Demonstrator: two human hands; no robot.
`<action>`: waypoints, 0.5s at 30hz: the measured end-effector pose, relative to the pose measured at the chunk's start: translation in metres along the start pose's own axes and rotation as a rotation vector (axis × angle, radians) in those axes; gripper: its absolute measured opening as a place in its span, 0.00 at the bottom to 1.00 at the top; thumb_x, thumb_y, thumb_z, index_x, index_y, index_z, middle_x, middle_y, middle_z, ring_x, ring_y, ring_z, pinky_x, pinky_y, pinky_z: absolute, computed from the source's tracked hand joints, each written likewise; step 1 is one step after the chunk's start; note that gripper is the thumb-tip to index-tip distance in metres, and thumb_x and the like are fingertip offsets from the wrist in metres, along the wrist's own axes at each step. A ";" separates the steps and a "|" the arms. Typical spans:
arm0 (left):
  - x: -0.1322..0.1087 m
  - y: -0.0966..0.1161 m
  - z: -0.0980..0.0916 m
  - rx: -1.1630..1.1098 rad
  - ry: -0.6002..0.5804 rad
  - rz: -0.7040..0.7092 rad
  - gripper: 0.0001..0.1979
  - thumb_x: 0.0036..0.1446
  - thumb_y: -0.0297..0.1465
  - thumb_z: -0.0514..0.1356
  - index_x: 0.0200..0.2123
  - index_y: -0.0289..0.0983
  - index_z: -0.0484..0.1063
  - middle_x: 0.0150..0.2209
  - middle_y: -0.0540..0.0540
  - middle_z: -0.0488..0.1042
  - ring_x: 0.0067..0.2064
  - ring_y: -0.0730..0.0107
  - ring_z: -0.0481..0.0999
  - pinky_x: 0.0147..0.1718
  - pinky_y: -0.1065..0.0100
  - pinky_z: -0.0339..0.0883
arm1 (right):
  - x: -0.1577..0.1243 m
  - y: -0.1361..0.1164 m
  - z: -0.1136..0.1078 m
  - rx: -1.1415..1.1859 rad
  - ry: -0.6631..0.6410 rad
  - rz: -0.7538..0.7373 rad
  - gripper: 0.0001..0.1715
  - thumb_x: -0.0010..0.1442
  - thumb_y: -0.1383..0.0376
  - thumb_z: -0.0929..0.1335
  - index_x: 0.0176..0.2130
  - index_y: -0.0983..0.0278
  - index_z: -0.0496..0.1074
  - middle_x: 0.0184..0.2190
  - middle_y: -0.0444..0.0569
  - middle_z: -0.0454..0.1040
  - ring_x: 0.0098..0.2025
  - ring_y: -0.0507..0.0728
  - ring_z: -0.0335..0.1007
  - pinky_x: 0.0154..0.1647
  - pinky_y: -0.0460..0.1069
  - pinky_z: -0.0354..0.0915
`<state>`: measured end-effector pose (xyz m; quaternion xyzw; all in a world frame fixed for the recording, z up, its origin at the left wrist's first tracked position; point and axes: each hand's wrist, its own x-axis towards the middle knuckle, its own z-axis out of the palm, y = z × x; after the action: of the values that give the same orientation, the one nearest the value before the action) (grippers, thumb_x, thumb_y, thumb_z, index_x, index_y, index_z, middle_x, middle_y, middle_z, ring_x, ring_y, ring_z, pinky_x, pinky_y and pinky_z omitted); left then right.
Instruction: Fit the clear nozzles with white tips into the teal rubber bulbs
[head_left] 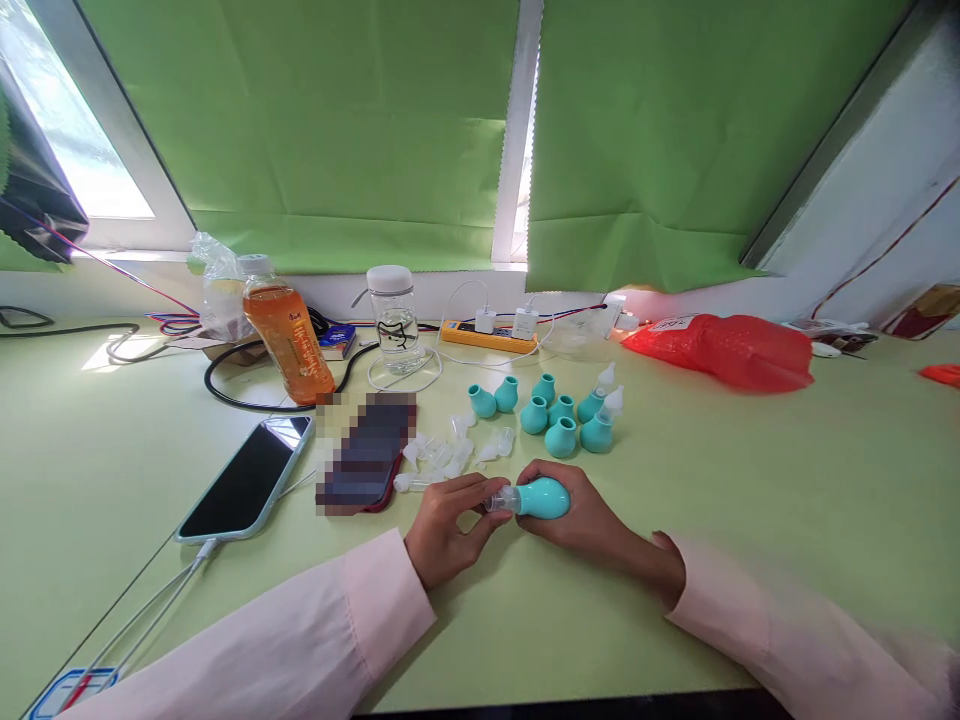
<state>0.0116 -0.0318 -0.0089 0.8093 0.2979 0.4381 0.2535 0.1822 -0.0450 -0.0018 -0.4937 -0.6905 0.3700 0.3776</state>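
Your left hand (442,535) is pinching a clear nozzle (502,499) between its fingers (469,487), and your right hand (589,512) is gripping the teal bulb (545,498) against it, over the counter (592,630). Uneven pressing could be tilting the joint, the bulb looking rubbery, glossy and rounded.

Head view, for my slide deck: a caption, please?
Left hand grips a clear nozzle at the turquoise bulb in the right hand, before more bulbs.
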 end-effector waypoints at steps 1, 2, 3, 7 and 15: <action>0.000 0.000 0.000 0.010 -0.010 0.014 0.10 0.50 0.31 0.56 0.36 0.36 0.72 0.26 0.45 0.73 0.26 0.72 0.69 0.25 0.71 0.65 | 0.000 0.000 0.000 0.036 -0.016 0.034 0.12 0.39 0.70 0.68 0.29 0.63 0.64 0.24 0.40 0.65 0.25 0.49 0.61 0.23 0.43 0.60; 0.000 0.000 -0.001 0.014 -0.019 0.024 0.10 0.51 0.31 0.56 0.37 0.37 0.72 0.27 0.45 0.73 0.26 0.72 0.70 0.25 0.71 0.65 | 0.000 0.000 0.000 0.068 -0.033 0.065 0.13 0.38 0.70 0.68 0.29 0.63 0.64 0.23 0.40 0.65 0.24 0.49 0.60 0.22 0.43 0.59; 0.000 0.000 -0.001 0.015 -0.026 0.035 0.11 0.51 0.31 0.55 0.38 0.37 0.72 0.27 0.45 0.73 0.27 0.72 0.70 0.26 0.71 0.65 | 0.001 0.000 -0.001 0.094 -0.051 0.091 0.13 0.38 0.70 0.68 0.29 0.63 0.64 0.22 0.39 0.64 0.23 0.48 0.60 0.21 0.42 0.58; 0.003 0.001 -0.003 0.037 -0.037 0.097 0.12 0.51 0.30 0.55 0.40 0.37 0.70 0.28 0.45 0.72 0.28 0.72 0.70 0.27 0.72 0.65 | 0.002 0.002 -0.002 0.113 -0.085 0.093 0.14 0.38 0.69 0.69 0.29 0.63 0.65 0.23 0.40 0.64 0.23 0.48 0.60 0.22 0.43 0.59; 0.025 -0.003 -0.031 0.248 0.091 0.185 0.15 0.50 0.26 0.53 0.43 0.36 0.68 0.35 0.43 0.70 0.37 0.67 0.67 0.37 0.65 0.63 | 0.005 0.013 -0.007 0.033 0.225 0.039 0.19 0.37 0.57 0.72 0.30 0.62 0.67 0.27 0.45 0.69 0.29 0.55 0.65 0.28 0.49 0.64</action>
<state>-0.0050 -0.0075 0.0187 0.8376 0.2852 0.4557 0.0966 0.1923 -0.0360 -0.0093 -0.5390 -0.6277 0.3309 0.4538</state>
